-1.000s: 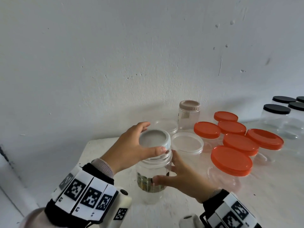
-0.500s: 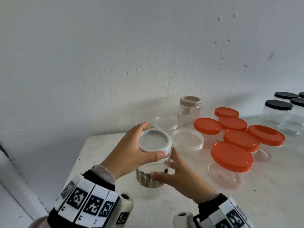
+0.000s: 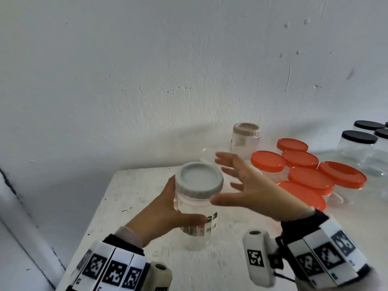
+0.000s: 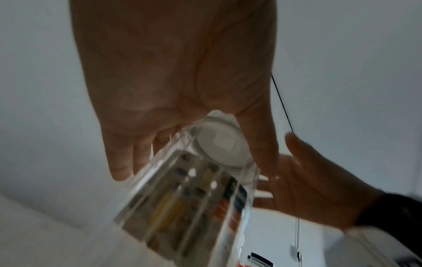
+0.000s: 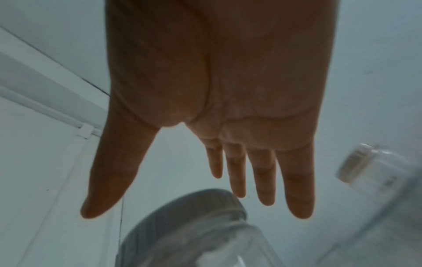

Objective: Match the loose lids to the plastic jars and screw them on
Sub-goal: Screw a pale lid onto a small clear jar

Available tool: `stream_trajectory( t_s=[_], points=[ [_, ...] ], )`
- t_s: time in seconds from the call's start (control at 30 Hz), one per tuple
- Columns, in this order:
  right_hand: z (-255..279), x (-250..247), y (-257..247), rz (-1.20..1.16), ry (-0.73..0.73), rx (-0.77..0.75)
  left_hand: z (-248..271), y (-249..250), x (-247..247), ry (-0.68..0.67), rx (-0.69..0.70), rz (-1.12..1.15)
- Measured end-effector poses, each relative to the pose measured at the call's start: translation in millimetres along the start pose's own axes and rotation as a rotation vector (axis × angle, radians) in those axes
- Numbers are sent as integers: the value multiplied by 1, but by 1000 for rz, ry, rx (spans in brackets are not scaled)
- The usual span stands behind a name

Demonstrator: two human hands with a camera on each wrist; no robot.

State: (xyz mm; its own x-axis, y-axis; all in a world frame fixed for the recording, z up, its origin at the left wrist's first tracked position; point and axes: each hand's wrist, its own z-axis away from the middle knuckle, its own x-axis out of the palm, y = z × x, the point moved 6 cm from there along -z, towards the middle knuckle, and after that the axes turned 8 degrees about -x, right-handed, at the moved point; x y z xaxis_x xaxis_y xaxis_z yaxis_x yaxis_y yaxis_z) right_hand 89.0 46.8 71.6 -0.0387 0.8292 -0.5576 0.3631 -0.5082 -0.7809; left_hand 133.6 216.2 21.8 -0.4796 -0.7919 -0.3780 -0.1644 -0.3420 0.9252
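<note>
The head view looks forward and down over the white surface [image 3: 134,196] toward the wall. Each wrist view looks close along its palm at the fingers. All three share the grey-lidded jar [image 3: 196,208] [image 4: 194,195] [image 5: 194,231].

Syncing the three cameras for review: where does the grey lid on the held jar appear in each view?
Head: grey lid at centre, capping the jar gripped by the left hand.
Left wrist: its underside, seen through the jar, at centre.
Right wrist: bottom centre, below the right hand's fingers.
Shared landmark: the open right hand beside the lid.
</note>
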Motion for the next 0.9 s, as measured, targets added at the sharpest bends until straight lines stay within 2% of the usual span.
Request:
stream_trajectory(
  t_s=[0.13, 0.23, 0.5, 0.67, 0.9],
  points=[
    [-22, 3, -23, 213, -94, -56, -1, -1, 7, 78, 22, 57],
    [-35, 12, -31, 360, -226, -72, 0, 0, 8, 110, 45, 81],
    [-57, 19, -40, 585, -457, 22, 3, 1, 9, 152, 37, 100],
    [-66, 19, -42, 692, -513, 55, 1, 3, 11, 161, 46, 114],
    [-71, 20, -39, 756, -503, 83, 3, 3, 11, 157, 50, 112]
  ],
)
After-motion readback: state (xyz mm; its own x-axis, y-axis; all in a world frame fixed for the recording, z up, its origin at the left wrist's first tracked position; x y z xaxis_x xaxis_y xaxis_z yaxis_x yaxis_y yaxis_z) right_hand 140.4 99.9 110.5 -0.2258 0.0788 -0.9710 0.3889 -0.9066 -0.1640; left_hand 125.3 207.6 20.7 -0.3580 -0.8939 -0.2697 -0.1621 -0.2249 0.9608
